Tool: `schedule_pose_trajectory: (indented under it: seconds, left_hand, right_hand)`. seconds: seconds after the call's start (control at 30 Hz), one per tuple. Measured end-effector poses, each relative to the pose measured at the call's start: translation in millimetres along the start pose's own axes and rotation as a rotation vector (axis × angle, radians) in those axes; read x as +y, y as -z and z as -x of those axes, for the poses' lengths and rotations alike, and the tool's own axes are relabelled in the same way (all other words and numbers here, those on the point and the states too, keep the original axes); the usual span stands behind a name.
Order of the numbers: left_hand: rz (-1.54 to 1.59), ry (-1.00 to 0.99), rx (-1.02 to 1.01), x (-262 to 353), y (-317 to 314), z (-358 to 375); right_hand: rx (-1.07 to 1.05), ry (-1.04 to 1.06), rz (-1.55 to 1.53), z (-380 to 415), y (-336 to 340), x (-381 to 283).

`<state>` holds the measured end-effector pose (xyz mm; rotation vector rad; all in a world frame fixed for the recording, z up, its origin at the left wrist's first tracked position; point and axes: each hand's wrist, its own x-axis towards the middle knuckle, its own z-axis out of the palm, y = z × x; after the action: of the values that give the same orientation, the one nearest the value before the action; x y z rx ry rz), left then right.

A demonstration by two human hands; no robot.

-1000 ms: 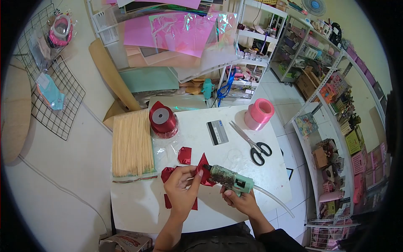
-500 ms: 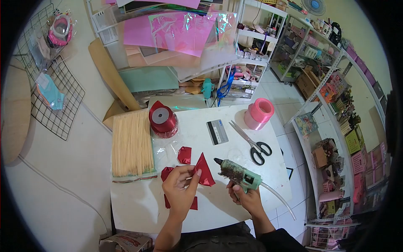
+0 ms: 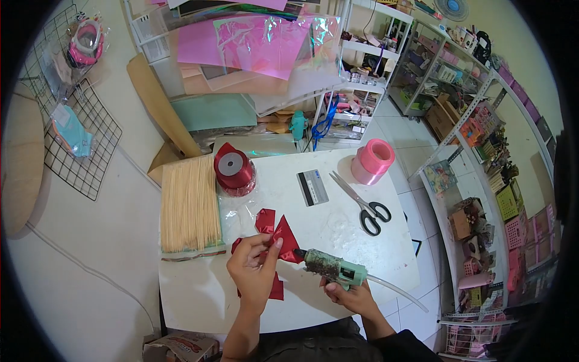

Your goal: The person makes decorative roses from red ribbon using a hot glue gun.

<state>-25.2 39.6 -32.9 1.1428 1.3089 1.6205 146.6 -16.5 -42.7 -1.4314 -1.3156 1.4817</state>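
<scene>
My left hand (image 3: 252, 265) pinches a folded piece of red satin ribbon (image 3: 286, 236) above the white table (image 3: 199, 304). My right hand (image 3: 350, 294) is wrapped round the handle of a green glue gun (image 3: 335, 267), which has dark residue on its barrel. The gun's black nozzle points left and meets the lower right corner of the ribbon piece; whether they touch is hard to tell. More red ribbon pieces lie around my left hand, one behind it (image 3: 265, 221) and one below it (image 3: 277, 288), partly hidden.
Wooden sticks (image 3: 190, 205) lie at the left, beside red ribbon rolls (image 3: 234, 172). Further back are a card (image 3: 312, 187), scissors (image 3: 365, 205) with black handles and a pink ribbon roll (image 3: 373, 161). A metal shelf (image 3: 449, 211) stands at the right.
The glue gun has moved left and down, bringing its nozzle to the ribbon's corner. My left hand, with the ribbon piece, has shifted slightly left.
</scene>
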Motion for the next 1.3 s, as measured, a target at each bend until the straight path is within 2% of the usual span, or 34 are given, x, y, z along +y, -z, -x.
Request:
schedule_pose_trajectory:
  seconds: [0.13,0.33,0.57,0.63,0.77,0.87,0.93,1.0,1.07,1.1,1.13,1.2,1.23,1.3]
  left_hand:
    - [0.007,-0.009,-0.002,1.4,-0.5,0.0]
    - [-0.013,-0.027,-0.007,-0.5,-0.3,0.5]
    - [-0.018,-0.052,-0.01,0.0,-0.7,0.1]
    - [-0.038,-0.055,-0.012,0.1,-0.3,0.3]
    - [-0.01,-0.058,-0.004,-1.6,-1.1,0.2]
    - [0.005,-0.055,-0.006,-2.2,0.1,0.1]
    - [0.009,-0.025,-0.016,-2.2,1.5,0.0]
    - [0.044,0.009,-0.025,0.4,2.3,-0.7]
    - [0.08,0.045,-0.038,0.5,3.5,-1.1]
    - [0.181,0.099,-0.064,-1.2,5.6,-1.9]
    - [0.28,0.152,-0.089,-1.8,7.1,-2.9]
    - [0.347,0.203,-0.093,2.0,7.5,-4.9]
    - [0.413,0.255,-0.1,3.5,7.5,-5.7]
    - [0.429,0.263,-0.101,2.4,7.8,-6.8]
  right_hand:
    - [0.053,0.018,0.133,-0.2,-0.8,4.8]
    - [0.03,-0.077,0.089,0.5,0.2,-0.8]
    - [0.051,-0.09,0.083,0.7,0.4,-1.2]
    - [0.05,0.035,0.019,0.6,-1.2,3.0]
    - [0.045,0.028,0.036,-0.8,0.1,1.7]
    - [0.089,0.088,0.105,-4.4,2.5,-1.4]
    - [0.212,0.118,0.094,-9.2,6.1,-1.6]
    - [0.261,0.079,0.155,-13.6,11.6,-4.5]
    - [0.325,0.376,0.384,-22.3,15.7,-8.2]
    - [0.314,0.204,0.439,-21.4,14.7,-18.1]
    - [0.315,0.207,0.439,-24.4,16.0,-14.7]
    - [0.291,0.405,0.775,-34.1,19.8,-2.5]
    - [0.234,0.296,0.827,-36.3,17.9,-2.0]
    - [0.237,0.28,0.887,-45.3,13.9,2.7]
